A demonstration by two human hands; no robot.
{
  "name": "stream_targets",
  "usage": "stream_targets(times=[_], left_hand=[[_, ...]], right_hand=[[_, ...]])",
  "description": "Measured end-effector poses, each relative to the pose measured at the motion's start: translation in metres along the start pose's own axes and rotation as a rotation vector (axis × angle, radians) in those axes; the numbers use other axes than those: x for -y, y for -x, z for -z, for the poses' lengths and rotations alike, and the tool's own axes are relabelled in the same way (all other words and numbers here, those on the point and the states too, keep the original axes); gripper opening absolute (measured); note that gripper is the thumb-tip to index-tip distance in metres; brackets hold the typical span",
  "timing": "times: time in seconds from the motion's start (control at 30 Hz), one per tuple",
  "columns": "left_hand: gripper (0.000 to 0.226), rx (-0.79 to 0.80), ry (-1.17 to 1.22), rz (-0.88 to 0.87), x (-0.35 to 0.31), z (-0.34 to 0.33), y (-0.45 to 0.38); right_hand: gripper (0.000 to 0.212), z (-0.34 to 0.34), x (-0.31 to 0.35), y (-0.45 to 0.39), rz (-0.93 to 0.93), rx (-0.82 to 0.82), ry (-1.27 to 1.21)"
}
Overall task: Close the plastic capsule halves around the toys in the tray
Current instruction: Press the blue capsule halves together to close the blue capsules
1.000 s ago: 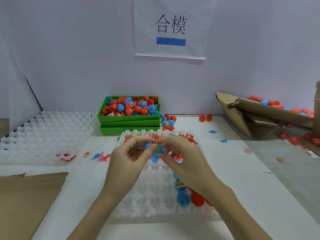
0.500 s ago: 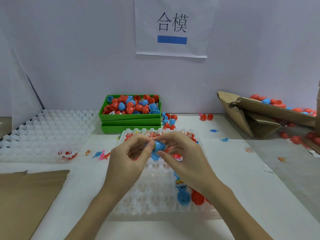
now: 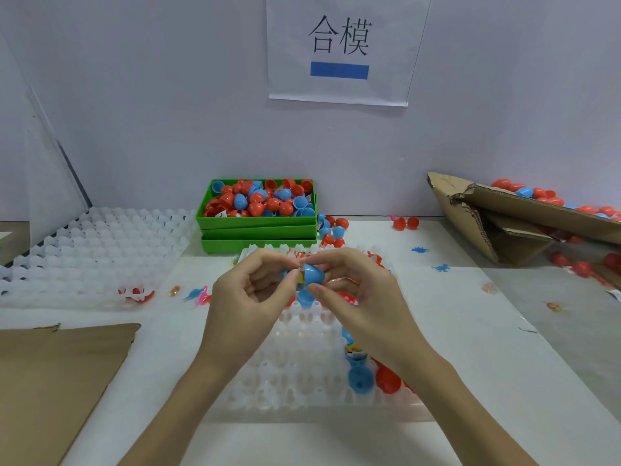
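Note:
A blue capsule (image 3: 311,274) hangs above the far part of the clear egg-cell tray (image 3: 302,375), its two halves nearly together with a yellow toy showing in the gap. My left hand (image 3: 250,299) pinches the left half, mostly hidden behind its fingers. My right hand (image 3: 361,297) pinches the right half between thumb and forefinger. Another blue half (image 3: 304,297) sits in the tray just below. Near the tray's front right lie a blue capsule (image 3: 360,380) and a red capsule (image 3: 388,380).
Stacked green bins (image 3: 258,230) of red and blue halves stand behind the tray. Another clear tray (image 3: 90,253) lies at left, brown cardboard (image 3: 50,381) at front left. A torn cardboard box (image 3: 517,223) with capsules sits at right. Small toys (image 3: 440,267) dot the white table.
Both hands have lifted the blue capsule slightly and pushed its halves closer together. The view has drifted down a little.

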State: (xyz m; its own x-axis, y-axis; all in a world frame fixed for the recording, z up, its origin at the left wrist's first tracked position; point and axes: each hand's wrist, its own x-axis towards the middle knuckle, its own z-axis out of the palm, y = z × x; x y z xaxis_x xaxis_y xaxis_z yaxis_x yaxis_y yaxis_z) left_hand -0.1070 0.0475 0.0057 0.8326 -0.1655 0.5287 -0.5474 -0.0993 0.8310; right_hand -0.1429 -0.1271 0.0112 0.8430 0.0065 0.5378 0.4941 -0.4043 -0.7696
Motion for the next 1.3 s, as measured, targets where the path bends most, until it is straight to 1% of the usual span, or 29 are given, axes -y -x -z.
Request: stream_targets(times=[0.13,0.23,0.3,0.37,0.5,0.6,0.73,0.83,0.97,1.17,1.3], left_hand=[[0.016,-0.022,-0.034,0.018,0.0028,-0.0004,-0.0006],[0.018,-0.082,0.011,0.063,0.0048,-0.0012,-0.0008],[0.023,-0.093,0.065,0.102,0.0047,-0.0014,-0.0009],[0.024,-0.086,0.112,0.131,0.0038,-0.0012,-0.0009],[0.015,-0.099,0.131,0.168,0.0014,-0.0008,-0.0017],[0.018,-0.090,0.162,0.215,0.0026,-0.0002,-0.0027],[0.019,-0.095,0.109,0.188,0.0034,-0.0006,-0.0019],[0.017,-0.072,0.153,0.195,0.0037,-0.0010,-0.0019],[0.018,-0.032,0.160,0.218,0.0045,0.0015,-0.0039],[0.024,-0.036,0.258,0.276,0.0061,0.0013,-0.0051],[0.028,-0.039,0.277,0.294,0.0057,0.0004,-0.0057]], right_hand=[[0.033,-0.0008,-0.0018,0.0001,-0.001,-0.001,0.004],[0.033,-0.0026,-0.0040,0.0005,-0.011,0.006,-0.006],[0.033,-0.0035,-0.0047,0.0008,-0.009,0.005,-0.013],[0.032,-0.0036,-0.0053,0.0006,-0.015,0.000,-0.031],[0.031,-0.0042,-0.0060,0.0008,-0.036,-0.014,-0.046],[0.031,-0.0053,-0.0067,0.0009,-0.034,-0.026,-0.033],[0.030,-0.0056,-0.0079,0.0006,-0.058,-0.049,-0.051],[0.029,-0.0036,-0.0081,-0.0001,-0.085,-0.067,-0.098],[0.030,-0.0042,-0.0080,0.0000,-0.109,-0.064,-0.103],[0.029,-0.0047,-0.0075,0.0003,-0.120,-0.040,-0.100],[0.030,-0.0022,-0.0085,0.0006,-0.099,-0.023,-0.044]])
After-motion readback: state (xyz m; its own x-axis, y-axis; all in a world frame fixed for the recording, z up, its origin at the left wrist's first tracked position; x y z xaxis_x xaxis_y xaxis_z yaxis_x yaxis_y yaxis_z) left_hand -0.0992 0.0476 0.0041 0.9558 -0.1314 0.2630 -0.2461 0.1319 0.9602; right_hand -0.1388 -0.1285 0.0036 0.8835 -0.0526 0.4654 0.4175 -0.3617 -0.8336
